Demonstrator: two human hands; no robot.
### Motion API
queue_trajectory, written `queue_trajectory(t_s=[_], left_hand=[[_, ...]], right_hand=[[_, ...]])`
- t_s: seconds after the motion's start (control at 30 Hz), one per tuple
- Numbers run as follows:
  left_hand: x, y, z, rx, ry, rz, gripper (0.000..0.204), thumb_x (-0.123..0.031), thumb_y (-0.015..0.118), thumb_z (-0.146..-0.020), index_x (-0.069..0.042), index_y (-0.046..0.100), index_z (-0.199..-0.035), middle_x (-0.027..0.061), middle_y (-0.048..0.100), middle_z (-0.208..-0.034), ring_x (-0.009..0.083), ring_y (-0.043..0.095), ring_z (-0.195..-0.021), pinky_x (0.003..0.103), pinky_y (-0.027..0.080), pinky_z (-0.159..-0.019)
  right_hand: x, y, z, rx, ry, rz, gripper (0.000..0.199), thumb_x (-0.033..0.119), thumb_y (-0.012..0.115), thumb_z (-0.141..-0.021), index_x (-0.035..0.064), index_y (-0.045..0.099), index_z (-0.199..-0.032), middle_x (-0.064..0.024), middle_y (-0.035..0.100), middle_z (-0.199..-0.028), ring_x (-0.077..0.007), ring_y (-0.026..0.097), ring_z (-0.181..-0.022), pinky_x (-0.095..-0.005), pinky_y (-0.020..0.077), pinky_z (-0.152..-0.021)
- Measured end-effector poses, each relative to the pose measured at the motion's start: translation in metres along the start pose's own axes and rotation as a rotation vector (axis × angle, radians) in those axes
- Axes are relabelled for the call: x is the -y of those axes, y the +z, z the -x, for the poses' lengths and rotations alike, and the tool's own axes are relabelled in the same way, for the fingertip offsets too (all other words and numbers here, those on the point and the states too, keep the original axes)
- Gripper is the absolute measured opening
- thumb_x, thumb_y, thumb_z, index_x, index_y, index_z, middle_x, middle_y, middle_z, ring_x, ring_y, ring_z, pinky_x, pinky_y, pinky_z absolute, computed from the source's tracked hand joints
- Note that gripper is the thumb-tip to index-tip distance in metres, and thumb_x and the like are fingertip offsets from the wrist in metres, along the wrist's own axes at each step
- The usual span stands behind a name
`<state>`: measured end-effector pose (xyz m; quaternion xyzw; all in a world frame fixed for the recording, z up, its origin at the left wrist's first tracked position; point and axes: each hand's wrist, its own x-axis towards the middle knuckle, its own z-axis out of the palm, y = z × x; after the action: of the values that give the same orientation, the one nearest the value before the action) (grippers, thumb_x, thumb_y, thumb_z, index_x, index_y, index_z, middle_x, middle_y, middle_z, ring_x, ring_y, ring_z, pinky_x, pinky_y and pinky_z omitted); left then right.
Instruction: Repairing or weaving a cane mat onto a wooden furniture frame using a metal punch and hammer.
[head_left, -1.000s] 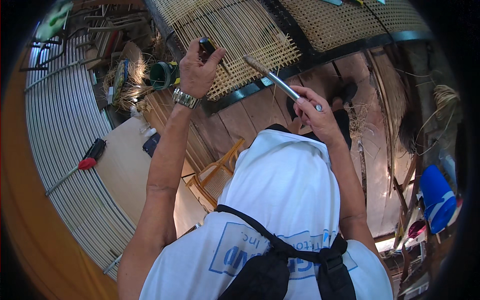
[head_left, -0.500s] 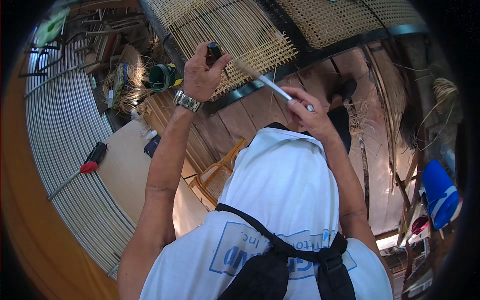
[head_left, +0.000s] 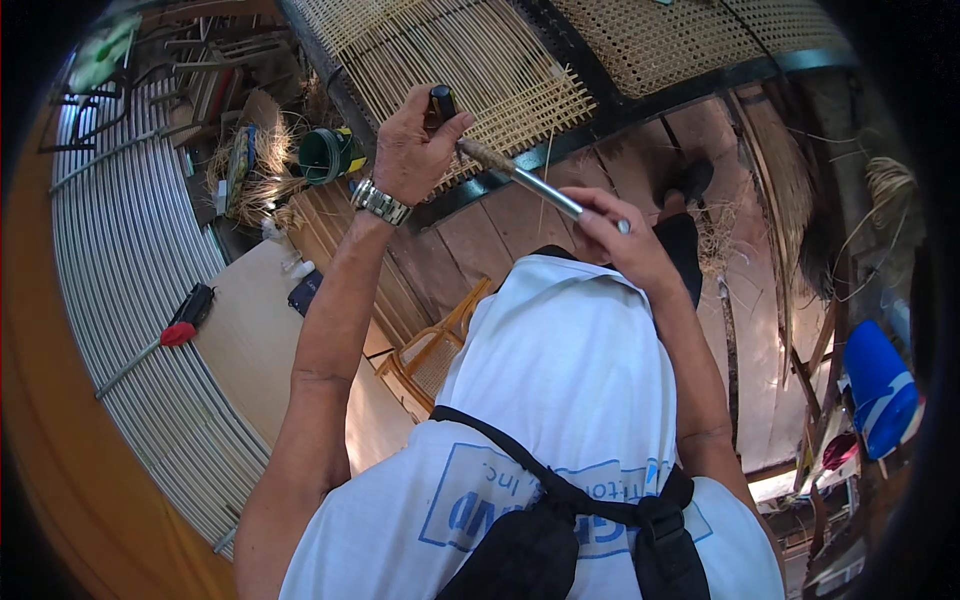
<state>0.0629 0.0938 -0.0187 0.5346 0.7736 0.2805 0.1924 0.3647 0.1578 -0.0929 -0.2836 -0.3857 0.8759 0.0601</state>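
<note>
A panel of woven cane (head_left: 540,115) lies in a dark frame (head_left: 478,193) at the top of the view, with loose strands above its tighter near edge. Over its near left part is my left hand (head_left: 405,155), closed upright around a black-and-yellow tool handle (head_left: 441,100); the tool's lower end is hidden. My right hand (head_left: 622,243) grips the near end of a silver-handled, hammer-like tool (head_left: 545,192). The brownish far end of that tool reaches close beside my left thumb; whether they touch, I cannot tell.
A second cane panel (head_left: 670,50) fills the upper right. Left of my hands stand a green bucket (head_left: 322,157) and a ribbed metal surface (head_left: 130,270). A pale board (head_left: 255,330) and a small cane chair (head_left: 430,360) are nearer. At right hangs a blue object (head_left: 880,390).
The far end of the silver-handled tool has swung down and left toward my left hand. My left hand has shifted slightly right, still holding the black-and-yellow handle.
</note>
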Motion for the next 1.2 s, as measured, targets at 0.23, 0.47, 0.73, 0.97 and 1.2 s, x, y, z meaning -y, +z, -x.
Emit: queue_trajectory(t_s=[0.23,0.47,0.73,0.97,1.2], left_hand=[[0.006,-0.007,-0.007,-0.058,-0.037,-0.066,0.036,-0.027,0.081,-0.093,-0.005,0.063,-0.116,0.004,0.076,-0.091,0.0101,0.07,-0.08,0.028,0.055,-0.069],[-0.002,-0.006,-0.005,-0.03,0.027,-0.032,0.033,-0.023,0.081,-0.092,-0.004,0.062,-0.11,0.0054,0.072,-0.083,0.0124,0.068,-0.072,0.03,0.053,-0.061],[0.02,-0.027,0.002,-0.26,-0.092,0.082,0.035,-0.028,0.083,-0.091,-0.005,0.064,-0.108,0.0016,0.072,-0.08,0.0084,0.066,-0.07,0.027,0.052,-0.06],[0.007,-0.016,0.004,-0.273,-0.064,-0.025,0.03,-0.025,0.081,-0.093,-0.006,0.061,-0.107,0.0008,0.072,-0.081,0.0101,0.066,-0.071,0.029,0.053,-0.063],[0.002,-0.019,0.01,-0.271,-0.081,0.021,0.031,-0.025,0.081,-0.093,-0.005,0.062,-0.106,0.0019,0.073,-0.082,0.0097,0.067,-0.072,0.028,0.053,-0.064]], right_hand=[[0.005,-0.008,-0.006,-0.168,-0.064,-0.06,0.037,0.014,0.057,-0.104,0.003,0.059,-0.139,0.0028,0.058,-0.082,-0.0008,0.046,-0.064,-0.0164,0.037,-0.053],[-0.003,0.004,-0.004,0.018,-0.031,-0.039,0.037,0.015,0.057,-0.104,0.0052,0.06,-0.139,0.0028,0.057,-0.081,-0.0013,0.043,-0.062,-0.0172,0.0319,-0.053],[0.0,-0.007,0.009,-0.026,-0.027,0.038,0.039,0.017,0.058,-0.103,0.0028,0.06,-0.139,0.0016,0.058,-0.084,-0.0038,0.049,-0.07,-0.0196,0.0399,-0.058],[0.01,0.027,-0.005,0.207,-0.038,0.214,0.04,0.014,0.057,-0.102,0.0035,0.059,-0.141,0.0003,0.059,-0.089,-0.0072,0.054,-0.079,-0.0253,0.0469,-0.073],[0.012,0.026,-0.016,0.206,-0.091,0.196,0.039,0.013,0.057,-0.1,0.0028,0.061,-0.138,0.0003,0.058,-0.089,-0.0084,0.052,-0.081,-0.0258,0.0469,-0.076]])
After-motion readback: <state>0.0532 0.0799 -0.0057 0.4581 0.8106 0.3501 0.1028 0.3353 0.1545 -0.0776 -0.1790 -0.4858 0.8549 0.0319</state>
